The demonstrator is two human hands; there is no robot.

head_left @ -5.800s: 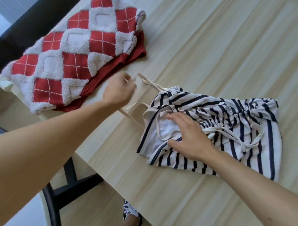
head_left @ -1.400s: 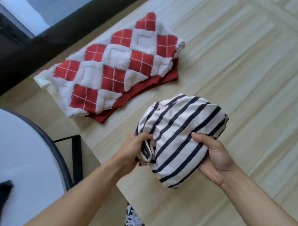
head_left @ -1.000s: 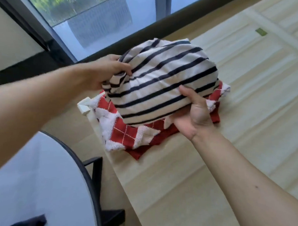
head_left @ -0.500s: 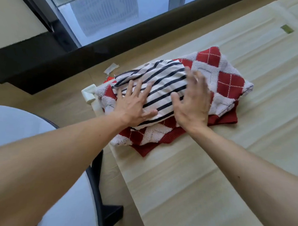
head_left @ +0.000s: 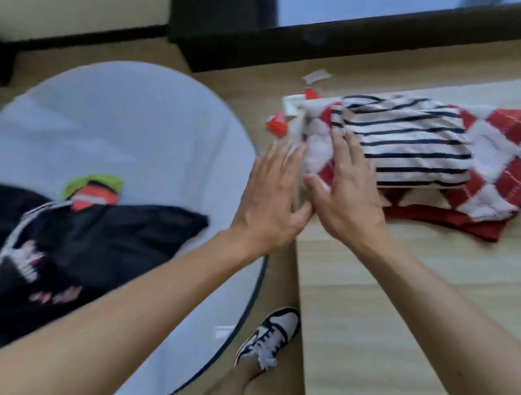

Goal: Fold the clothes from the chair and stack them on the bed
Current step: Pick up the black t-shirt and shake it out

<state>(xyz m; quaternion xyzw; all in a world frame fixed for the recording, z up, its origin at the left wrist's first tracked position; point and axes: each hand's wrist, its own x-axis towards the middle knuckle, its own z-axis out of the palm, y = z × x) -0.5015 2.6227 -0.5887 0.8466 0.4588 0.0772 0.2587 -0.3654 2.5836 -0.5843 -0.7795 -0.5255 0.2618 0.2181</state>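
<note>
black garment (head_left: 81, 249) on white round chair (head_left: 137, 126) beside bed (head_left: 397, 308).

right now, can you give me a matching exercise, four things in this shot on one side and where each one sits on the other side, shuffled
Things
1. striped top
2. red diamond sweater
3. black garment
4. sneaker

Places
a. on the floor
b. bottom of the stack on the bed
c. lying on the round chair
d. top of the stack

Pairs: 1-d, 2-b, 3-c, 4-a
</note>
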